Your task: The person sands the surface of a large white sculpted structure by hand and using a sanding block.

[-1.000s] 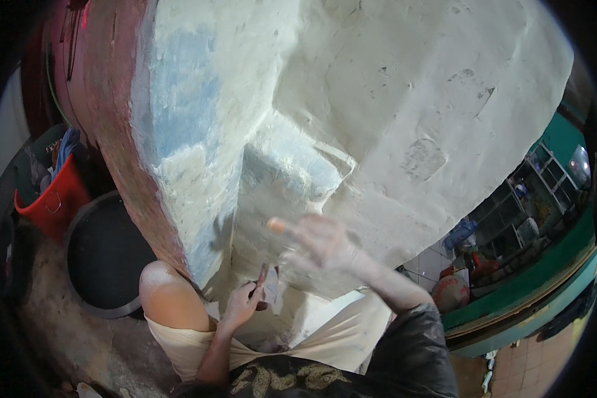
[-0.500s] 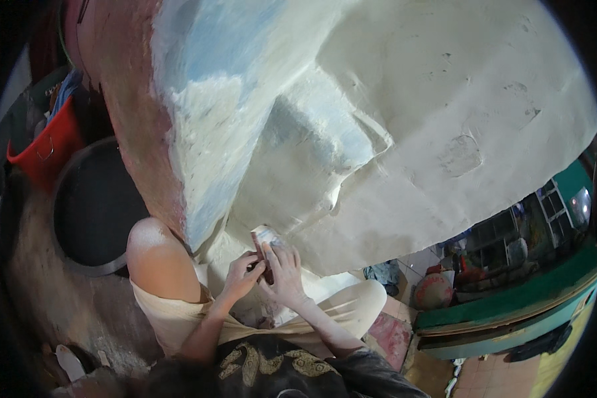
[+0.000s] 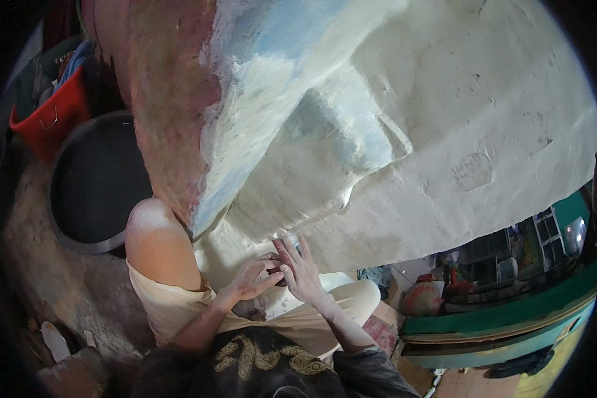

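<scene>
Between my hands, low in front of my lap, is a small reddish-brown block (image 3: 280,280) with a pale, smeared end showing past my fingertips. Its exact kind is hard to tell, as my fingers cover most of it. My left hand (image 3: 253,277) curls around its near side, thumb and fingers closed. Over the top lies my right hand (image 3: 302,275), fingers long and slightly parted, gripping it with the thumb. Both hands look dusted with pale powder. Just beyond them rises a large sculpted form (image 3: 404,205), off-white and grey with blue patches.
A reddish-brown painted section (image 3: 169,86) borders the form's left side. At left stand a round black tub (image 3: 99,186) and a red bucket (image 3: 56,116) with things inside. A green-edged counter (image 3: 497,325) with clutter is at right. My bent knee (image 3: 159,232) sits near the tub.
The view has shifted, so the form sits farther right. My right fingers have stretched and spread over the block, which is more hidden than before.
</scene>
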A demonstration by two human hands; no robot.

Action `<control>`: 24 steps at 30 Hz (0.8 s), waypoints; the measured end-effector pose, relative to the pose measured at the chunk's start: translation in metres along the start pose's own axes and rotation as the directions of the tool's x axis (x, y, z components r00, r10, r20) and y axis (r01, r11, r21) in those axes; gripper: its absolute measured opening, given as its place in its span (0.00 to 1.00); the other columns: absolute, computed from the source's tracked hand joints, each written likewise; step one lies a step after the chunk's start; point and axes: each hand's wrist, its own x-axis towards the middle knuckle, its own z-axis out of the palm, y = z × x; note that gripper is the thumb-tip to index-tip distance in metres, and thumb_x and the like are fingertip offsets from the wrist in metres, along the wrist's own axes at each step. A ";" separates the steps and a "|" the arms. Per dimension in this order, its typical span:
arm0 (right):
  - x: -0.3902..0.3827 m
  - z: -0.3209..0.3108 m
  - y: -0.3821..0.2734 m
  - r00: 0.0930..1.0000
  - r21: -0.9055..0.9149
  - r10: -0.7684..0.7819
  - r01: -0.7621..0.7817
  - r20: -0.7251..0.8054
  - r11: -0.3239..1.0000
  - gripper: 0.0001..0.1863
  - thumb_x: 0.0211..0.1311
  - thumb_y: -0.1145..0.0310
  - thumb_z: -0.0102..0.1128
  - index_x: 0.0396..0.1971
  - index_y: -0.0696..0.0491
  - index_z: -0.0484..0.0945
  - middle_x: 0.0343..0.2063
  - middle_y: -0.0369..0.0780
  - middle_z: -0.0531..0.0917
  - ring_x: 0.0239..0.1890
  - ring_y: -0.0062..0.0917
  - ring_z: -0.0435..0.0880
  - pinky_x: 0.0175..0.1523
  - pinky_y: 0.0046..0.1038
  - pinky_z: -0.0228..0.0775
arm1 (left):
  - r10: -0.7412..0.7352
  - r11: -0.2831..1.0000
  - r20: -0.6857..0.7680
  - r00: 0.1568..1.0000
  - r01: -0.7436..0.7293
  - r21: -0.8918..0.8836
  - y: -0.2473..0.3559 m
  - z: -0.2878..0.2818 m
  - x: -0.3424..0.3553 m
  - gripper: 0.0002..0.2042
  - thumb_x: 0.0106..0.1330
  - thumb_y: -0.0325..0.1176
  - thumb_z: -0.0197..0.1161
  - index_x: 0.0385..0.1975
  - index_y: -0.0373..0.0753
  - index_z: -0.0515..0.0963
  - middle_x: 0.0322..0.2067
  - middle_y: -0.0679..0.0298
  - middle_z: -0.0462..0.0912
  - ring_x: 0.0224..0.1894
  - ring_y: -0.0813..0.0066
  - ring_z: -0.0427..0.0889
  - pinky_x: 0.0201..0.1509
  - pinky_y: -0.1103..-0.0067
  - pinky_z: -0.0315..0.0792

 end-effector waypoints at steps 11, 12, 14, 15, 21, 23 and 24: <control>-0.001 -0.115 0.029 0.954 -0.542 -0.139 -0.029 -0.267 0.840 0.29 0.58 0.64 0.54 0.62 0.51 0.65 0.60 0.43 0.69 0.55 0.33 0.71 0.59 0.37 0.55 | -0.153 0.981 0.026 0.988 0.155 -0.117 0.005 -0.010 0.007 0.16 0.59 0.38 0.63 0.44 0.36 0.79 0.45 0.58 0.79 0.34 0.74 0.78 0.43 0.79 0.72; 0.005 -0.138 0.034 0.954 -0.607 -0.104 -0.092 -0.280 0.789 0.29 0.58 0.65 0.50 0.62 0.52 0.64 0.62 0.44 0.67 0.58 0.32 0.69 0.61 0.36 0.51 | -0.095 0.992 -0.004 0.995 0.095 -0.083 0.002 -0.008 0.006 0.16 0.59 0.37 0.63 0.44 0.36 0.80 0.44 0.59 0.79 0.32 0.76 0.77 0.41 0.80 0.73; 0.022 -0.177 0.048 0.945 -0.748 -0.106 -0.172 -0.308 0.641 0.29 0.59 0.65 0.46 0.63 0.50 0.64 0.62 0.42 0.67 0.59 0.30 0.66 0.62 0.35 0.47 | -0.051 0.998 -0.015 0.999 0.051 -0.035 -0.001 -0.005 0.005 0.16 0.58 0.37 0.64 0.43 0.36 0.80 0.44 0.60 0.80 0.30 0.77 0.77 0.39 0.80 0.73; 0.028 -0.191 0.055 0.939 -0.817 -0.138 -0.196 -0.316 0.542 0.29 0.58 0.64 0.47 0.62 0.47 0.65 0.62 0.39 0.68 0.57 0.28 0.66 0.62 0.35 0.47 | -0.066 0.998 0.006 0.998 0.066 -0.023 -0.002 -0.005 0.005 0.16 0.58 0.37 0.64 0.44 0.36 0.80 0.44 0.60 0.80 0.31 0.77 0.78 0.39 0.80 0.73; 0.044 -0.215 0.082 0.937 -0.893 -0.208 -0.174 -0.280 0.414 0.23 0.61 0.57 0.45 0.57 0.41 0.72 0.58 0.30 0.72 0.56 0.26 0.62 0.60 0.32 0.47 | -0.109 0.994 0.053 0.993 0.107 0.038 0.006 -0.008 0.008 0.17 0.58 0.39 0.64 0.45 0.38 0.79 0.42 0.56 0.80 0.43 0.65 0.80 0.47 0.76 0.73; 0.067 -0.217 0.062 0.942 -0.856 -0.181 -0.163 -0.283 0.491 0.23 0.64 0.55 0.42 0.57 0.41 0.72 0.58 0.29 0.71 0.57 0.25 0.61 0.63 0.33 0.44 | -0.117 0.991 0.052 0.992 0.113 0.070 0.003 -0.008 0.007 0.16 0.59 0.39 0.64 0.45 0.39 0.79 0.42 0.56 0.80 0.43 0.65 0.80 0.47 0.75 0.73; 0.086 -0.219 0.049 0.943 -0.809 -0.145 -0.170 -0.299 0.562 0.23 0.65 0.54 0.40 0.57 0.41 0.72 0.58 0.28 0.71 0.58 0.25 0.60 0.65 0.34 0.41 | -0.121 0.989 0.059 0.991 0.115 0.093 -0.005 -0.006 0.006 0.16 0.59 0.39 0.64 0.45 0.39 0.79 0.42 0.56 0.80 0.43 0.66 0.80 0.47 0.75 0.73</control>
